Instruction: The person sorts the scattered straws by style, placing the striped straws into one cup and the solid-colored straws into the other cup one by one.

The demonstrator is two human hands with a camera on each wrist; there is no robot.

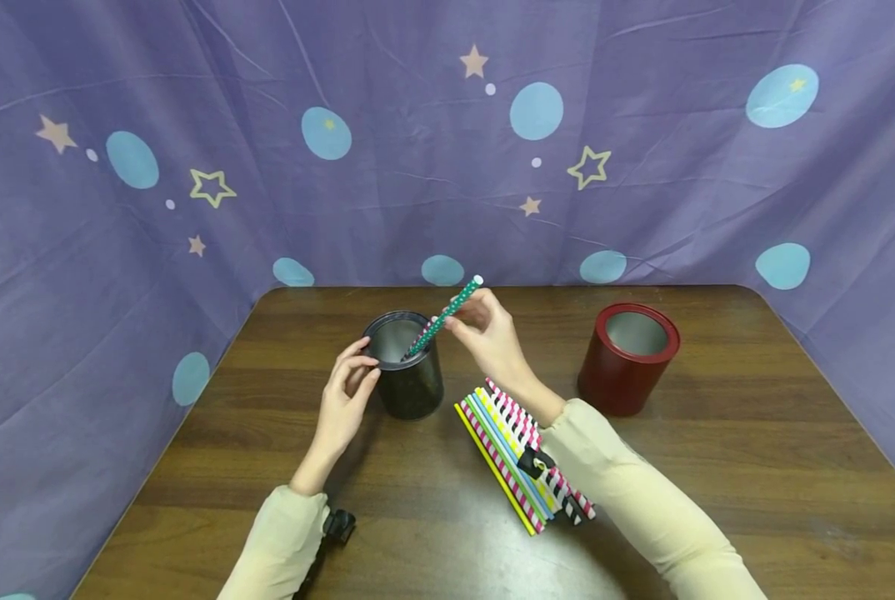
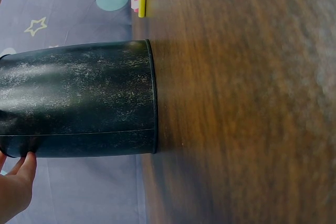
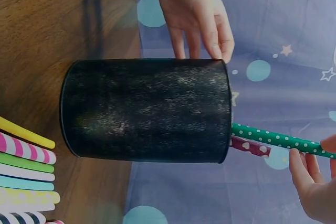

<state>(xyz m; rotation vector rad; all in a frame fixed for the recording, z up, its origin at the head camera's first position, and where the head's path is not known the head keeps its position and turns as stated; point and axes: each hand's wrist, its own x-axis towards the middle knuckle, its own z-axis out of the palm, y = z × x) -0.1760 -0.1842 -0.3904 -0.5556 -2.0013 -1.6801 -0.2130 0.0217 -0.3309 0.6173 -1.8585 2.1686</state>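
Observation:
A black can [image 1: 408, 385] stands upright on the table, its mouth facing up. My left hand [image 1: 346, 400] rests its fingertips against the can's left rim and side, without wrapping round it. Between thumb and fingers, my right hand [image 1: 492, 337] pinches a green paper straw with white dots [image 1: 458, 303], tilted over the can's right rim with its lower end inside the mouth. Beside it a maroon straw with pale hearts [image 3: 251, 146] also leans out of the can. Whether the right hand touches the maroon straw is unclear.
A bundle of striped and plain straws [image 1: 503, 454] lies under my right forearm, with a black clip or strap [image 1: 535, 461] near it. A red can [image 1: 626, 375] stands open-topped to the right. Behind the wooden table [image 1: 755, 433] hangs a purple curtain [image 1: 432, 183].

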